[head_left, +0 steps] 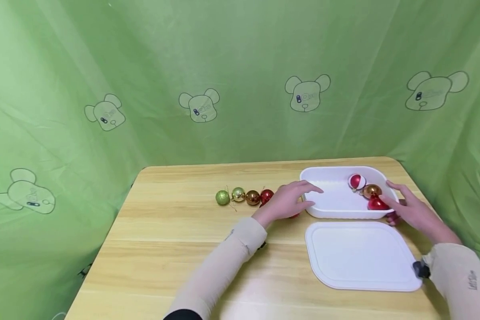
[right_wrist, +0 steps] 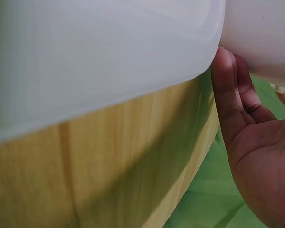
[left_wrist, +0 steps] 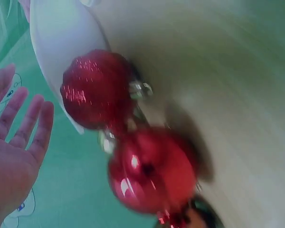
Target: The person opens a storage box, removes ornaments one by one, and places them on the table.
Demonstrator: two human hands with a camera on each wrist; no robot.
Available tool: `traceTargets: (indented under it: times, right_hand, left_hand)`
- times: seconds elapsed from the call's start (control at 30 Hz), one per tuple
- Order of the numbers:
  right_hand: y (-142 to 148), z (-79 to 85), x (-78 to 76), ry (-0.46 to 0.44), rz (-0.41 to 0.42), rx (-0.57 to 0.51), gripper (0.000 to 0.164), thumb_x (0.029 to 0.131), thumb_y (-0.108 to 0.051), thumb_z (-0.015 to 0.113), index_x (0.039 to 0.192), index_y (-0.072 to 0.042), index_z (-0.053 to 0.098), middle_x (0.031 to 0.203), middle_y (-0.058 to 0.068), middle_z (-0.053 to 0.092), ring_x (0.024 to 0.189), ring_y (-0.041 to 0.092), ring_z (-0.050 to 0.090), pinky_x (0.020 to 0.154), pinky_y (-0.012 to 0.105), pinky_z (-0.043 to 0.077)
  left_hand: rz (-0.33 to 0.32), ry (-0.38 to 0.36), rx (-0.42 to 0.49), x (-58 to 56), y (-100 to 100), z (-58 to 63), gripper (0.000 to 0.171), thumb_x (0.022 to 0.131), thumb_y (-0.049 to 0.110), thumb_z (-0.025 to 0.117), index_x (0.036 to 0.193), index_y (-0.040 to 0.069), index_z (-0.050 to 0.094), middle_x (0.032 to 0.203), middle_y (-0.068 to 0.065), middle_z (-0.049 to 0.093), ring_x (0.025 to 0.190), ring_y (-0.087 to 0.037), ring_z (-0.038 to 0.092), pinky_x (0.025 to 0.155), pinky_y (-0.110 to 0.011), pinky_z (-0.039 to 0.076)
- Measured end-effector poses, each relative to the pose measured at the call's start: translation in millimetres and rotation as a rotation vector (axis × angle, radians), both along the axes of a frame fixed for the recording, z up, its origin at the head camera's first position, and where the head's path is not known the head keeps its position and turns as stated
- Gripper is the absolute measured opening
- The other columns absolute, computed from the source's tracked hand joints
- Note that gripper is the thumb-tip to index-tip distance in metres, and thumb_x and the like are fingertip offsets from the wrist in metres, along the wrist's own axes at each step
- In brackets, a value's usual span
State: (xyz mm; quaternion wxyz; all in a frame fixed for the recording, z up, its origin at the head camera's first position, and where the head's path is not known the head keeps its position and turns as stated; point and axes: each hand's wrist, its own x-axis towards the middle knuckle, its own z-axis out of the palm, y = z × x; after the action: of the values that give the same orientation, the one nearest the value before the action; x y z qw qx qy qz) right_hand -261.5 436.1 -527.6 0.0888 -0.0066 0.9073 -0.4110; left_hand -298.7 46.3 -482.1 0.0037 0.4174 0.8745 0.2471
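My pale sleeves (head_left: 220, 266) reach in over the desk (head_left: 152, 266). My left grip (head_left: 288, 200) is relaxed and holds nothing, fingers over the left rim of the white tray (head_left: 338, 198). My right grip (head_left: 414, 213) is at its right end; whether it pinches the wall, I cannot tell. At that end, inside, sit a red-and-white ball (head_left: 357, 181), a copper ball (head_left: 371, 191) and a red ball (head_left: 378, 203). The white lid (head_left: 360, 255) lies flat in front; baubles (head_left: 253, 197), green to red, line up left.
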Motion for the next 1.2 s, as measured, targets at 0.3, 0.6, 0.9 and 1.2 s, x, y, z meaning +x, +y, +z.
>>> traceTargets:
  times: [0.3, 0.6, 0.9, 1.2]
  right_hand:
    - [0, 3.8, 0.0, -0.004, 0.002, 0.011, 0.083, 0.108, -0.053, 0.045, 0.166, -0.014, 0.001, 0.099, 0.022, 0.074, 0.071, 0.026, 0.072, 0.065, 0.034, 0.061]
    - [2, 2.9, 0.2, -0.013, 0.012, 0.059, 0.083, 0.109, -0.053, 0.042, 0.166, -0.013, -0.003, 0.100, 0.021, 0.074, 0.073, 0.024, 0.072, 0.067, 0.023, 0.054]
    - [-1, 0.3, -4.3, 0.015, 0.005, 0.014, 0.081, 0.109, -0.049, 0.044, 0.165, -0.012, -0.001, 0.098, 0.021, 0.074, 0.069, 0.025, 0.072, 0.064, 0.034, 0.061]
    - [-1, 1.5, -1.9, 0.008, 0.023, 0.008, 0.080, 0.110, -0.047, 0.043, 0.165, -0.011, -0.003, 0.100, 0.022, 0.074, 0.071, 0.026, 0.072, 0.065, 0.034, 0.062]
  left_hand:
    - [-0.007, 0.006, -0.013, -13.1, 39, -1.1, 0.039, 0.106, 0.031, 0.060, 0.145, 0.029, 0.058, 0.144, 0.010, 0.060, 0.133, -0.003, 0.054, 0.110, -0.013, 0.040]
    - [0.002, -0.029, -0.060, -19.3, 88, -4.5, 0.044, 0.105, 0.036, 0.061, 0.149, 0.034, 0.054, 0.148, 0.014, 0.057, 0.135, 0.001, 0.051, 0.111, -0.011, 0.038]
    - [0.049, -0.032, -0.128, -33.3, 117, -5.0, 0.049, 0.104, 0.038, 0.062, 0.152, 0.035, 0.050, 0.151, 0.016, 0.053, 0.136, 0.002, 0.050, 0.112, -0.011, 0.037]
    - [0.055, -0.048, -0.154, -40.0, 135, -10.6, 0.052, 0.104, 0.041, 0.061, 0.154, 0.033, 0.048, 0.157, 0.015, 0.046, 0.139, -0.002, 0.048, 0.116, -0.014, 0.035]
